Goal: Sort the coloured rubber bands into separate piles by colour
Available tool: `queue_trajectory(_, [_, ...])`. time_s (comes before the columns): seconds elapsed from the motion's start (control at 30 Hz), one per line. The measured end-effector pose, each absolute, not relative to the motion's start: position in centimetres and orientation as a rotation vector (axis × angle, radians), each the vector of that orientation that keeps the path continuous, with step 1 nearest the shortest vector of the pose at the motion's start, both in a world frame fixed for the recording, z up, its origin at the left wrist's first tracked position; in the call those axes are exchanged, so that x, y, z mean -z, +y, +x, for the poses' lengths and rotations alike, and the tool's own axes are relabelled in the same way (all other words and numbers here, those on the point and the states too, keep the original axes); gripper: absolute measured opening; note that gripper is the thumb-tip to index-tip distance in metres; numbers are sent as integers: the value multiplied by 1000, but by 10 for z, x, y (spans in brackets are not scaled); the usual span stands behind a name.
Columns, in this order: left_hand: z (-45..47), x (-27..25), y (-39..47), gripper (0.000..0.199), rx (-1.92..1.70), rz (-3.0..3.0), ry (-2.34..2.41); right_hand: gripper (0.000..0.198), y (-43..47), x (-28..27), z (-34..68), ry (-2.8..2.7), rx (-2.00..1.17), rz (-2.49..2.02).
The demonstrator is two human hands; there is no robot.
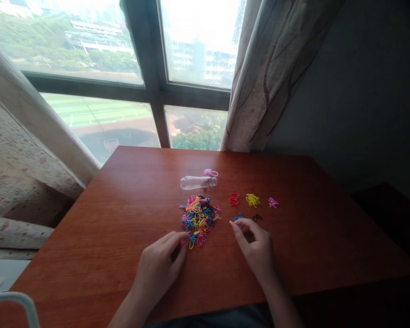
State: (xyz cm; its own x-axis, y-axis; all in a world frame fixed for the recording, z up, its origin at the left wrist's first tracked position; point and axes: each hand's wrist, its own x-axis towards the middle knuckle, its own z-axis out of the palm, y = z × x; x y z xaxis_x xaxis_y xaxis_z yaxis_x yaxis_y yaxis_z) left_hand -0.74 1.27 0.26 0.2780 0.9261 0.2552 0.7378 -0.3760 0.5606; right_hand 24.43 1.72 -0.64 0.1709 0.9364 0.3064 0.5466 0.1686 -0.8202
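A mixed heap of small coloured loops [198,216], perhaps rubber bands, lies mid-table. My left hand [162,257] is at its lower left edge, thumb and index finger nearly together; whatever is between them is hidden. To the right of the heap, my right hand [256,246] pinches with thumb and index finger, and what it holds is too small to make out. Beyond the right hand lie small single-colour groups: red loops [234,199], yellow loops [253,200], pink loops [273,202], blue loops [238,217] and black loops [257,217]. The right fingers partly cover the blue group.
Behind the heap a clear bottle [196,182] lies on its side, beside a pink cap [210,172] with a loop. The brown wooden table [95,237] reaches the window. Curtains [256,91] hang at both sides. A white curved bar [17,298] stands at lower left.
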Motion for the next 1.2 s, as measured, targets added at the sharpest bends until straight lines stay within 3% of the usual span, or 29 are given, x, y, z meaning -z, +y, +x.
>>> queue_trajectory(0.2, [-7,-3,14,21,-787,2224,1515,40,49,17,343,-1348,-173,-1826])
queue_trajectory(0.43, [-7,-1,14,19,-785,2233,1518,53,63,29,379,-1384,-58,-2002])
queue_trajectory(0.77, [-6,-4,13,20,-789,2235,1522,42,47,25,358,-1370,-57,-1937])
queue_trajectory(1.2, [-4,-4,12,19,-781,2264,1563,19,-2,18,251,-1832,-303,-1553])
